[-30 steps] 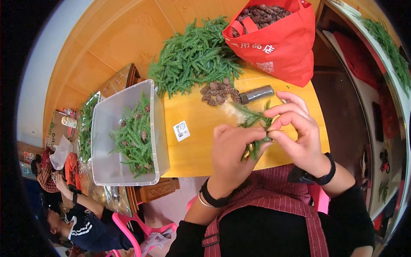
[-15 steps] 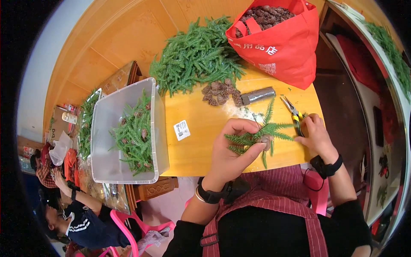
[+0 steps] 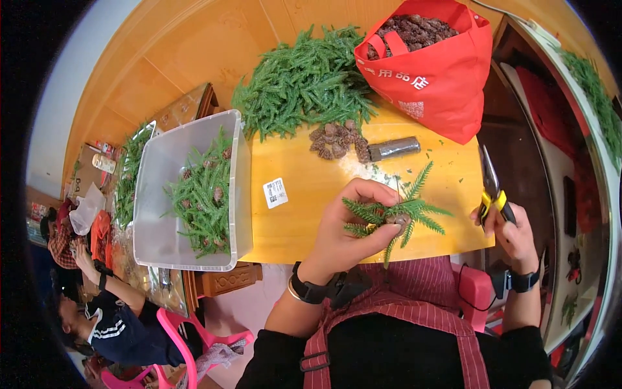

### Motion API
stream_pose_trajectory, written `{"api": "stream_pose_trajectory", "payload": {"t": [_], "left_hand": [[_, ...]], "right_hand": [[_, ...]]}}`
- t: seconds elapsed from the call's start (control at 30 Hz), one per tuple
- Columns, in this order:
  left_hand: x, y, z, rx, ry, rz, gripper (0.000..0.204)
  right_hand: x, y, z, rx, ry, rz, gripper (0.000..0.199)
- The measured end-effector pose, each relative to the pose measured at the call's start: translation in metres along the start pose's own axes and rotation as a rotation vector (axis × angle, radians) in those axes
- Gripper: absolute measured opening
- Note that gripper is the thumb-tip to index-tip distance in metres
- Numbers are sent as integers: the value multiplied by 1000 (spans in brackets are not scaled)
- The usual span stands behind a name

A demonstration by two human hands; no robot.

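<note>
My left hand point(image 3: 356, 223) pinches an artificial pine sprig point(image 3: 421, 206) whose green tips fan outward, with a small brown pine cone point(image 3: 400, 222) at its centre between thumb and fingers. A thin dark stem or wire sticks up from it. Off the table's right edge, my right hand point(image 3: 513, 238) grips long-nose pliers point(image 3: 494, 194) by their yellow-and-black handles, jaws pointing up and away. Beyond my left hand lie a cluster of loose pine cones point(image 3: 335, 139) and a dark wrapped bundle point(image 3: 393, 148), with white powder or crumbs beside them.
A green heap of sprigs point(image 3: 304, 84) sits at the back, beside a red bag point(image 3: 431, 78) filled with pine cones. The clear plastic bin point(image 3: 241, 194) at left holds finished-looking sprigs with cones. A white label point(image 3: 275, 193) lies on the yellow table point(image 3: 298, 227). Farther left, another person point(image 3: 129, 324) sits.
My right hand has picked the pliers up off the table and moved right with them, past the edge. The sprig in my left hand has turned slightly. The view has shifted a little.
</note>
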State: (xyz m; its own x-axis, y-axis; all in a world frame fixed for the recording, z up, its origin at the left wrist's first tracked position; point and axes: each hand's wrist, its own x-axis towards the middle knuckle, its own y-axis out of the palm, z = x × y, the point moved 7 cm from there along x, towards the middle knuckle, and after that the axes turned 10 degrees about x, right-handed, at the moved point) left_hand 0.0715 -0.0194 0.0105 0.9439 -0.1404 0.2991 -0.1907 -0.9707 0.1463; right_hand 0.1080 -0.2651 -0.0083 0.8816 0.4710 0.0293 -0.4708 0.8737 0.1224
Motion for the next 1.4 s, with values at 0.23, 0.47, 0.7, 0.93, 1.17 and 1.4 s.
{"api": "stream_pose_trajectory", "payload": {"t": [0.23,0.47,0.7,0.93,1.17,1.4], "left_hand": [[-2,4,-11,-28,-16,-2,32],[-8,4,-6,-263,-107,88,36],[-9,20,3,-566,-238,145,40],[-9,23,4,-570,-268,144,41],[-7,17,5,-532,-233,128,41],[-3,1,-4,-196,-97,121,28]], "right_hand": [[21,33,57,-570,-331,288,37],[31,46,73,-698,-419,438,37],[37,60,80,-712,-492,559,33],[41,63,77,-652,-528,542,30],[39,60,75,-649,-555,508,29],[34,57,80,-761,-577,455,30]]}}
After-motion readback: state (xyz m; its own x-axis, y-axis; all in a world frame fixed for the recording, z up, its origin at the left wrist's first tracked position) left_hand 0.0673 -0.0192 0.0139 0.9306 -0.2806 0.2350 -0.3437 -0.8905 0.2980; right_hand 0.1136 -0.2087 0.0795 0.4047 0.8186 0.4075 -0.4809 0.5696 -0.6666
